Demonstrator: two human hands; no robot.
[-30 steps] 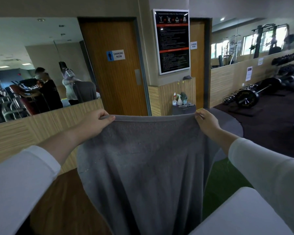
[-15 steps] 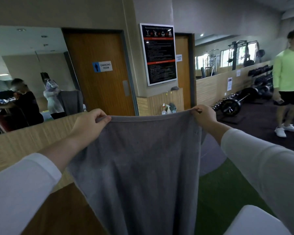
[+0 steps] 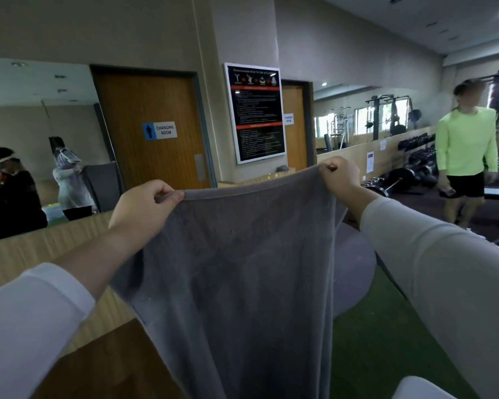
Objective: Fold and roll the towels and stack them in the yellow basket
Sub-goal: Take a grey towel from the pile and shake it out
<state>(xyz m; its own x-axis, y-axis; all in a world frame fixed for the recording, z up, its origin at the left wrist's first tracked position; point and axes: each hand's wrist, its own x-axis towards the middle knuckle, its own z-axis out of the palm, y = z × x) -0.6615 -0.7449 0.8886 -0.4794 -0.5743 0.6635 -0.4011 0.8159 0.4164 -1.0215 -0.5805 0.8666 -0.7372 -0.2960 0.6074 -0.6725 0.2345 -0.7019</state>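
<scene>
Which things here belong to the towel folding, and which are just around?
In the job: grey towel; left hand and right hand, gripping its top corners.
Just around: changing room door, black notice board, dumbbell rack, person in lime shirt.

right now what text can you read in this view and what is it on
"CHANGING ROOM": blue-and-white sign on the wooden door.
Black poster on the pillar: text too small to read.
Small sign by the second door: too blurred.
Papers on the low wall: unreadable.
</scene>
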